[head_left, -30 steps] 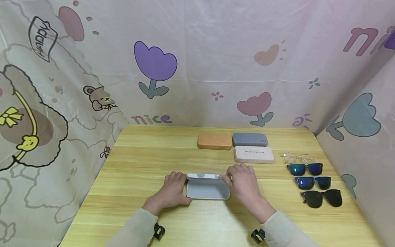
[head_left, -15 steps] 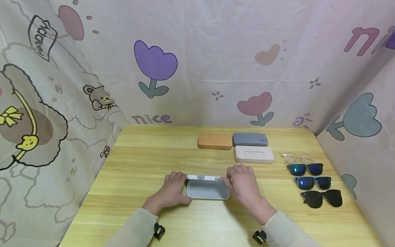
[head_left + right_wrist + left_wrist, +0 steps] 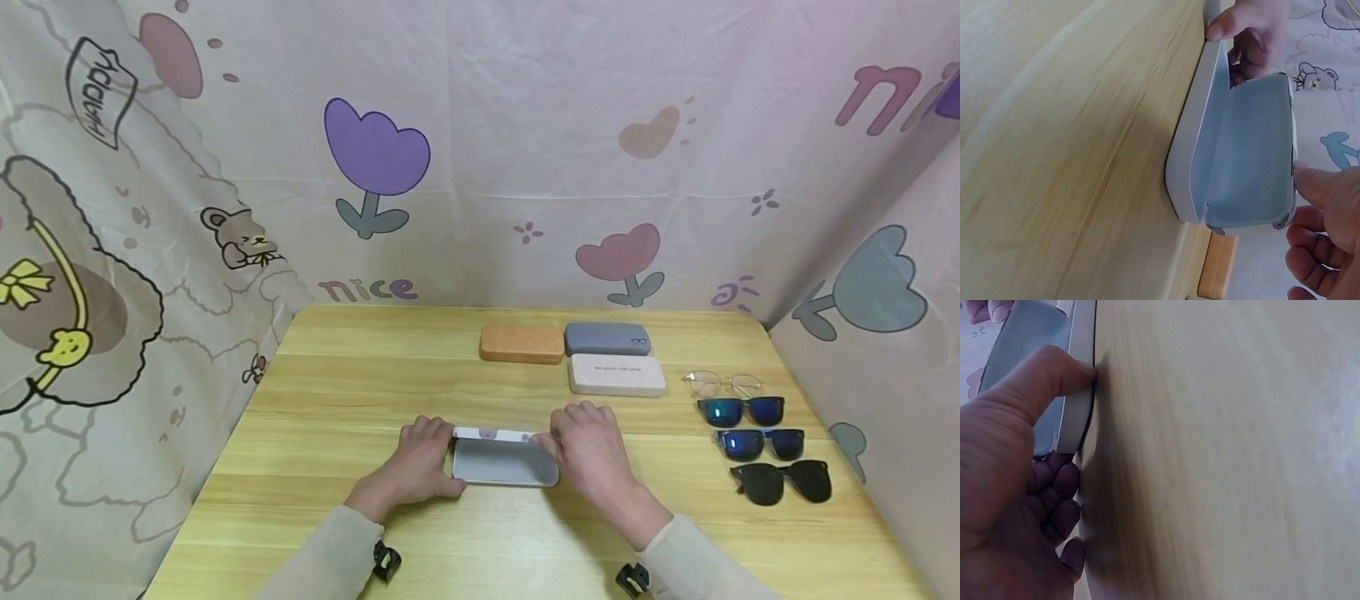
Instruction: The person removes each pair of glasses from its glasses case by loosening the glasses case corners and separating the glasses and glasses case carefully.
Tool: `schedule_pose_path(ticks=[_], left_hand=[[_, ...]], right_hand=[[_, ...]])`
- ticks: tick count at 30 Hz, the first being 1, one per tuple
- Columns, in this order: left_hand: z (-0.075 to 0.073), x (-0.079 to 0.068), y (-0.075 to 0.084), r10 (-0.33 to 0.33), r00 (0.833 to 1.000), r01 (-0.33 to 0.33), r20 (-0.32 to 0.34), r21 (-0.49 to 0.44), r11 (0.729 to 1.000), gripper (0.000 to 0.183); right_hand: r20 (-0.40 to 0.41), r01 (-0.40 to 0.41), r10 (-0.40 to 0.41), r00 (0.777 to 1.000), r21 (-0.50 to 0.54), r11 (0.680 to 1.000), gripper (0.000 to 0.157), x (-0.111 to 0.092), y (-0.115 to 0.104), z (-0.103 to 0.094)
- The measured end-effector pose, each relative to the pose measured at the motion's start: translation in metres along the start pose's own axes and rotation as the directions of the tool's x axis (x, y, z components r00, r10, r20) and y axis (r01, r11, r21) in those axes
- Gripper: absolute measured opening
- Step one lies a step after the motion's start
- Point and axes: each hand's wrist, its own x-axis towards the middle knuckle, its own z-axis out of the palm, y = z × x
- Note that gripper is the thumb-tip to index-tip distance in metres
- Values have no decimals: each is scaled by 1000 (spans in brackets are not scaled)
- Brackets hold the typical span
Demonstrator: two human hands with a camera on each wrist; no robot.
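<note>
A pale grey glasses case (image 3: pixel 504 462) lies open near the front middle of the wooden table (image 3: pixel 337 383), its light blue inside (image 3: pixel 1244 150) showing nothing in it. My left hand (image 3: pixel 418 462) grips the case's left end (image 3: pixel 1077 394), thumb on the front edge and fingers behind. My right hand (image 3: pixel 592 450) pinches the raised lid (image 3: pixel 491 433) at its right end, thumb on the lid's rim (image 3: pixel 1291 165) and fingers behind it. The lid stands steeply up from the base.
At the back of the table lie an orange case (image 3: pixel 522 343), a grey-blue case (image 3: pixel 607 338) and a white case (image 3: pixel 617 375), all closed. Along the right side sit clear glasses (image 3: pixel 723 384), two blue-lensed sunglasses (image 3: pixel 741 410) (image 3: pixel 760 442) and a black pair (image 3: pixel 782 482). Printed cloth walls enclose the table.
The lid's edge has come slightly nearer to me under the right hand. The left hand and the case's base have hardly moved.
</note>
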Motion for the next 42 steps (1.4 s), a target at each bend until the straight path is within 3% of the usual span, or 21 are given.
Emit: schedule_pose_path(ticks=[7, 17, 42], left_hand=[[0, 0, 0, 2, 1000, -2, -3, -13, 1000, 73], [1, 0, -1, 4, 1000, -4, -6, -18, 1000, 74], [2, 0, -1, 8, 1000, -8, -12, -21, 1000, 73]], right_hand=[[-30, 34, -34, 999, -21, 999, 35, -3, 0, 0], [8, 15, -15, 1000, -14, 1000, 36, -6, -2, 0], [-30, 42, -43, 999, -26, 999, 40, -11, -1, 2]])
